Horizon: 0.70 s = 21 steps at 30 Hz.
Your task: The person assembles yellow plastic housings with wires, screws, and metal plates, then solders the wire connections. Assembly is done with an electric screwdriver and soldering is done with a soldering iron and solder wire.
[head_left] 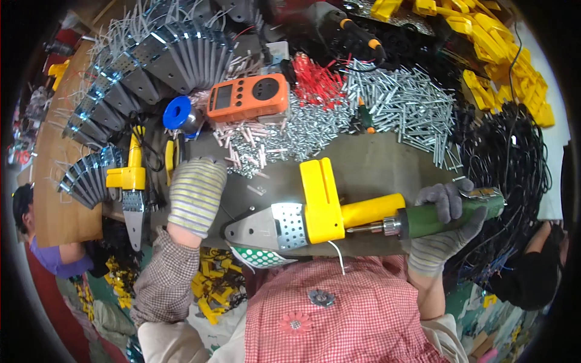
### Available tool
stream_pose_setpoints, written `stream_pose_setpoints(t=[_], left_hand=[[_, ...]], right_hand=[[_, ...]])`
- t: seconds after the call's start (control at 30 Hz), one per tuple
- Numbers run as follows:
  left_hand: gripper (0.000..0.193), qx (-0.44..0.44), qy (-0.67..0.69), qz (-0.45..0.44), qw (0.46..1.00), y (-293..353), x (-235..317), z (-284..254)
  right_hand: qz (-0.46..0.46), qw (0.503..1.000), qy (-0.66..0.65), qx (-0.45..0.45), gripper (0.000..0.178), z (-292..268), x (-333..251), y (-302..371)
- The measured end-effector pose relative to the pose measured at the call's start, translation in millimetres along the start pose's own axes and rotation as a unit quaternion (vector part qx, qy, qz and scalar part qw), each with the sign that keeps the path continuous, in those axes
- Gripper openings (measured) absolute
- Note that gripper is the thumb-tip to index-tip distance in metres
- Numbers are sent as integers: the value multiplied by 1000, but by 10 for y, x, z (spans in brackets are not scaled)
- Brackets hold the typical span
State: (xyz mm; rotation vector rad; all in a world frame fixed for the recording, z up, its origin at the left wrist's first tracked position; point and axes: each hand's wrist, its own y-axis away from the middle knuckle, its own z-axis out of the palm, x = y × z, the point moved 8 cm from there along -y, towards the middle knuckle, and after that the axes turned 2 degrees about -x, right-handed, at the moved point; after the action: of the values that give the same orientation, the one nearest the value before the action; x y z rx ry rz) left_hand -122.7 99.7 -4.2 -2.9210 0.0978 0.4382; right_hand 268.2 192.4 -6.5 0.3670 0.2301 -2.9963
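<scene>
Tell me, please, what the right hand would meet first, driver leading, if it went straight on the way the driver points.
Tip first, the green driver in the right hand would probably meet the yellow housing, though depth is unclear.

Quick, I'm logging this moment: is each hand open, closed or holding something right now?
Left hand: beside the yellow-handled pliers; fingers hidden, so its grip can't be told.
Right hand: closed, holding the green power screwdriver.
</scene>
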Motion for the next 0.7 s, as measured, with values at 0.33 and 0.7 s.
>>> stream_pose_setpoints(t=[0.33, 0.7], left_hand=[[20, 87, 422, -15, 902, 183, 731, -660], [28, 145, 418, -31, 896, 414, 1151, -540]], right_hand=[[-1, 1000, -24, 6, 42, -93, -4, 69], [2, 999, -15, 30, 36, -193, 65, 55]])
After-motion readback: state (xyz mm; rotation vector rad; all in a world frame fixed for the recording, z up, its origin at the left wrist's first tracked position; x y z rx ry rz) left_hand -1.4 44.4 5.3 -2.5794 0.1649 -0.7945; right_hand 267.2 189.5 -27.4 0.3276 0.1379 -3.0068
